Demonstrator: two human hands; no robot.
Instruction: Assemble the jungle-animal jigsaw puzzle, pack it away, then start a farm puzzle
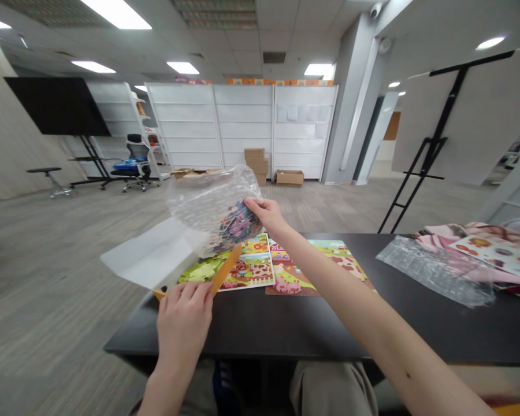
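Note:
My right hand pinches a clear plastic bag, raised above the table's far edge. Inside the bag is a cluster of small colourful pieces that look like jigsaw pieces. My left hand is closed on a thin orange strip or edge, whose full shape I cannot make out. A white sheet sticks out beyond it to the left. Yellow-green pieces show behind the strip. Past them lies a farm picture sheet, beside a second farm picture board that passes under my right forearm.
On the black table, crumpled clear plastic lies to the right, near pink cloth and a printed sheet. Beyond the table stand cardboard boxes, an office chair and a black easel-like stand.

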